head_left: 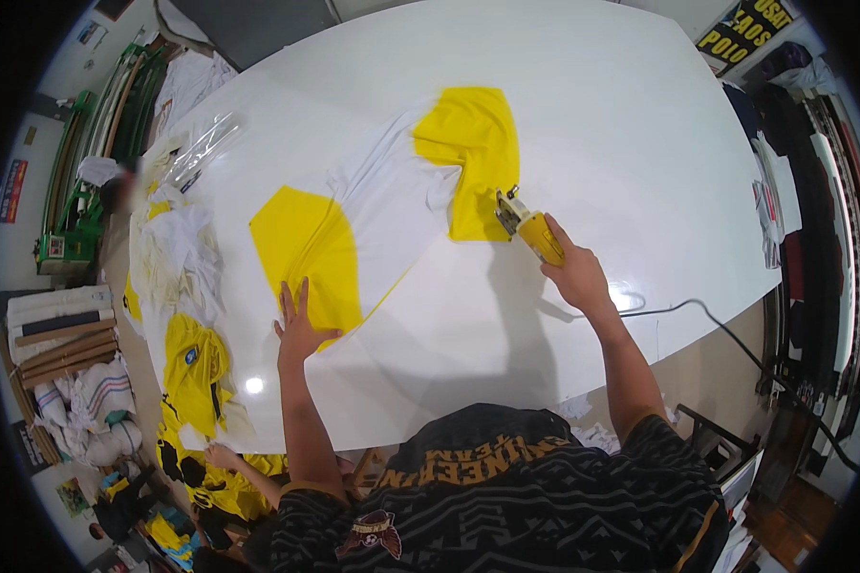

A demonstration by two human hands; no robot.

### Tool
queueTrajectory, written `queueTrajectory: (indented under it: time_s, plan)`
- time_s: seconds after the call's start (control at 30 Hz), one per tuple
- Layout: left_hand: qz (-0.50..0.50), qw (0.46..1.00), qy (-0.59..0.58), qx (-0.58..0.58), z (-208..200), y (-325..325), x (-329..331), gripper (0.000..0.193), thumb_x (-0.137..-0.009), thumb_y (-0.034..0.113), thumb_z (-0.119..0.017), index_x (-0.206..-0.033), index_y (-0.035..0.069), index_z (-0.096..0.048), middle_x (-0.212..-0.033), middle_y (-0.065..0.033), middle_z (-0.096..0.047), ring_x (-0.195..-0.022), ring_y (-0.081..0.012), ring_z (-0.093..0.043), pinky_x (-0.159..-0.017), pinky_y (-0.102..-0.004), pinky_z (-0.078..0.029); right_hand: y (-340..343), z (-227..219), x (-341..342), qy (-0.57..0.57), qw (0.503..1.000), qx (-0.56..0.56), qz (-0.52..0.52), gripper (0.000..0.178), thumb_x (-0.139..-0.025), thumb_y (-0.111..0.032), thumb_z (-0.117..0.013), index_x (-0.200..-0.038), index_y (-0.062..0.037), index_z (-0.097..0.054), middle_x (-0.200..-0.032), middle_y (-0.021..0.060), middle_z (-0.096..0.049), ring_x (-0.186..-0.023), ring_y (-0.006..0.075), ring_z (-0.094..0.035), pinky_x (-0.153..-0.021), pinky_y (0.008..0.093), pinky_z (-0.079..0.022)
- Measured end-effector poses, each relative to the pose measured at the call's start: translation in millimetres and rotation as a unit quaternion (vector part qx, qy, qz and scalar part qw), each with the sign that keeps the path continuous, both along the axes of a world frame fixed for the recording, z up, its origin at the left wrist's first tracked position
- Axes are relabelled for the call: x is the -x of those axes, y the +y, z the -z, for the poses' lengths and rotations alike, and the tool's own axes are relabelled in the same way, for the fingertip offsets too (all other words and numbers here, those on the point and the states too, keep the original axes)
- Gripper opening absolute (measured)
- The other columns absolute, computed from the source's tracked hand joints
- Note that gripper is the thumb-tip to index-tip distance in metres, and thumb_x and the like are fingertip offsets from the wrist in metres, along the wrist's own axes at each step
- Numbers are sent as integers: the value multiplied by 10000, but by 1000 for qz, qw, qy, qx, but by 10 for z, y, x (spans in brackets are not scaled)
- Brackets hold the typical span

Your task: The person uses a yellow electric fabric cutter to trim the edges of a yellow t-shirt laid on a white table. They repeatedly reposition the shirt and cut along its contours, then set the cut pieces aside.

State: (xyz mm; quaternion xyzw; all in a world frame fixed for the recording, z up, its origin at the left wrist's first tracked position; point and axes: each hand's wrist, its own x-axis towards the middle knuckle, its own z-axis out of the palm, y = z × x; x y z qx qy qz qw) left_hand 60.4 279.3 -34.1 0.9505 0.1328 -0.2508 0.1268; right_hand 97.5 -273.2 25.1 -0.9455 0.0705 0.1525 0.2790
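A piece of yellow and white fabric (320, 248) lies rumpled across the white table (621, 115), with yellow at both ends and white between. My left hand (301, 336) rests on the near left yellow end, its fingers spread and nothing in its grasp. Wrapped round the yellow body of a handheld electric fabric cutter (543, 239) is my right hand (579, 274). The cutter's metal head is beside the right edge of the other yellow part; whether it touches the cloth I cannot tell. A thin strip of yellow edging runs from near my left hand along the white section.
A black power cord (688, 303) trails off to the right. Heaped yellow and white garments (196, 353) cover the table's left side, near clear plastic (205, 148). Another person's hand (223, 456) is at the lower left. Dark fabric rolls (836, 220) stand at right.
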Motion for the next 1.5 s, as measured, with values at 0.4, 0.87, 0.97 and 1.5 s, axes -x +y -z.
queueTrajectory:
  time_s: [0.4,0.87,0.97,1.5]
  plan:
    - [196,978,-75,-9,242,-1152,600,1520,-552,737,-997,-1819,415,-221,-1907,-213,93,-1753,-471,83,-1250,-895,-100,-2466,373,552,-133,953,231,143,910,-989,-328,-715,-1789,-390,-285,-1055,286,-801,-939,529,-770,-842,602,-622]
    - [195,962,-189,27,281,-1468,889,1394,-750,727,-927,-1839,343,-146,-1874,-312,73,-1742,-519,2,-1206,-913,-194,112,336,3242,-110,937,-133,305,973,-961,-99,-823,-1797,-263,-353,-1437,292,-737,-1221,375,-776,-1036,452,-596]
    - [208,975,-79,-26,260,-1311,831,1379,-777,785,-877,-1841,310,-140,-1866,-333,77,-1743,-515,19,-1212,-922,-129,694,131,3603,-92,955,-93,266,958,-980,-141,-808,-1800,-278,-332,-1393,304,-746,-1234,460,-761,-1026,485,-600]
    - [312,940,-102,98,339,-1201,1489,1463,-638,814,-942,-1827,380,-208,-1900,-209,131,-1750,-456,130,-1164,-973,-9,2031,126,4230,7,972,-28,232,1024,-989,-169,-757,-1829,-313,-189,-1249,333,-731,-1118,542,-728,-967,579,-576]
